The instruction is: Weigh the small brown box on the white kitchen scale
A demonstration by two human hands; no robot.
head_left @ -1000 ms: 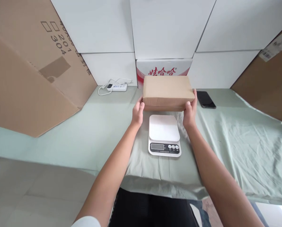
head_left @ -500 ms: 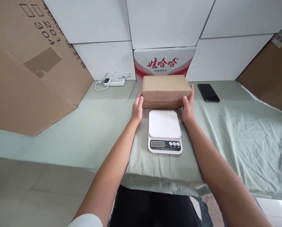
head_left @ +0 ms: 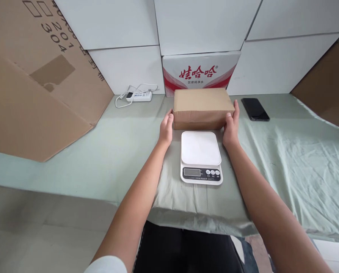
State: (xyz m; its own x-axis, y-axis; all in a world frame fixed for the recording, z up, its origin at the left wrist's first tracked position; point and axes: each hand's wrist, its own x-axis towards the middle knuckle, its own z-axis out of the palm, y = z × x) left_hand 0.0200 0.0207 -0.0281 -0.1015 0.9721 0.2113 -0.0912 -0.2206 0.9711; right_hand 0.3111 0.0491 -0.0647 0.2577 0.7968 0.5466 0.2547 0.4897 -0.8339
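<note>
Browns, whites and pale green

The plain tan parcel (head_left: 203, 107) sits on a pale sage-green cloth (head_left: 286, 159); the scale (head_left: 201, 157) is white with a dark display strip; the carton (head_left: 201, 72) behind is white with red characters and red swooshes; the phone (head_left: 255, 109) is black, the power strip (head_left: 139, 96) white, the wall blocks (head_left: 203, 22) white, the leaning cardboard (head_left: 30, 87) brown with dark print

The plain brown matt cardboard parcel (head_left: 203, 107) sits behind a smooth white glossy plastic kitchen scale (head_left: 201, 156) on wrinkled pale green matt cloth (head_left: 286, 159) covering the table, near a glossy black glass-faced phone (head_left: 255, 109).
</note>
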